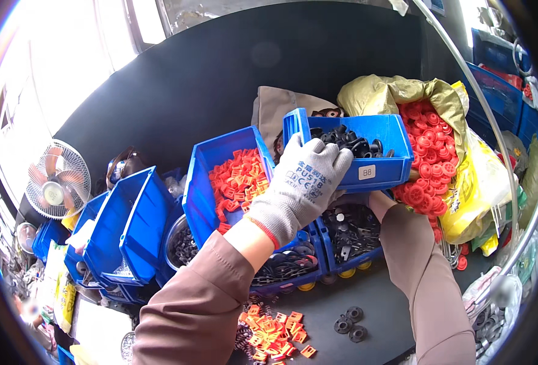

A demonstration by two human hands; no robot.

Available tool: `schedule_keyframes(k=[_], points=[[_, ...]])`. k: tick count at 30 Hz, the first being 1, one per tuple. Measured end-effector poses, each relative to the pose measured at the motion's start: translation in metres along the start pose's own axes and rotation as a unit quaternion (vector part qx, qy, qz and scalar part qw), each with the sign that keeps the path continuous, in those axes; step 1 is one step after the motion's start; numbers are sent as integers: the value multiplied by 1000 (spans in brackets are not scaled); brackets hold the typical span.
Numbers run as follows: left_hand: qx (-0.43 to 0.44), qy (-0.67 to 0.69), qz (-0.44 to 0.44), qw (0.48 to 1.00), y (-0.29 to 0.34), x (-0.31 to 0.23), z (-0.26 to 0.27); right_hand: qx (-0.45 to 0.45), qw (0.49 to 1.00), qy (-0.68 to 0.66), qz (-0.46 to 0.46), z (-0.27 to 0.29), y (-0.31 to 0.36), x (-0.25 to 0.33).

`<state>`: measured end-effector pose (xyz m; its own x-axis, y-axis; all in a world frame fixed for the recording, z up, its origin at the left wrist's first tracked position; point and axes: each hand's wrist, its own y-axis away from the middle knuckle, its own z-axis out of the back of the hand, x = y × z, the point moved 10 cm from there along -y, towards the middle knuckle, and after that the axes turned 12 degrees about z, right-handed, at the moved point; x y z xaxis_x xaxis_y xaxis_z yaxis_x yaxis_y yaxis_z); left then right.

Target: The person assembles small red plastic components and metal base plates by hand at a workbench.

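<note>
In a grey-white knit glove, my left hand (308, 182) grips the near left edge of a small blue bin (383, 170), its fingers curled over the rim. Black rubber-like parts (348, 141) lie inside that bin, which is held up above other bins. My right hand (378, 202) reaches beneath the bin; only the wrist shows and its fingers are hidden. Directly below sits an open bin of flat black pieces (348, 234). Left of it, another bin holds flat black parts (287, 263). A larger blue bin of orange clips (238, 179) stands beside my left hand.
Red round plastic parts (427, 152) spill from a yellowish sack (372, 91) on the right. On the dark tabletop (384, 316) lie loose orange clips (275, 334) and three black round parts (349, 324). Tilted blue bins (147, 225) and a fan (56, 182) stand left.
</note>
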<state>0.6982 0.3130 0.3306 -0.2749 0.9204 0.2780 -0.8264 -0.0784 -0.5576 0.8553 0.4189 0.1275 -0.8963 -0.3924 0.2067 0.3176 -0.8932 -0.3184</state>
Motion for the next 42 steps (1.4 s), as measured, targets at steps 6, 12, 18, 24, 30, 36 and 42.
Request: schedule_keyframes(k=[6,12,18,24,30,36,42], points=[[-23,-18,8,1000,10,2,-4,70,997,-18,22,-30,7,44],[-24,-19,15,999,15,-8,-9,96,989,109,4,-61,9,17],[-23,-51,12,998,26,-17,-17,28,974,104,-201,-48,24,27],[14,-52,30,998,16,-4,-11,-96,969,15,-225,-8,29,64],[21,-58,27,998,6,-14,-10,57,983,4,-177,-64,17,-3],[43,-87,46,994,15,1,-10,-38,957,-7,-289,-30,14,40],[42,-58,39,997,6,-8,-4,-149,947,108,-262,33,52,68]])
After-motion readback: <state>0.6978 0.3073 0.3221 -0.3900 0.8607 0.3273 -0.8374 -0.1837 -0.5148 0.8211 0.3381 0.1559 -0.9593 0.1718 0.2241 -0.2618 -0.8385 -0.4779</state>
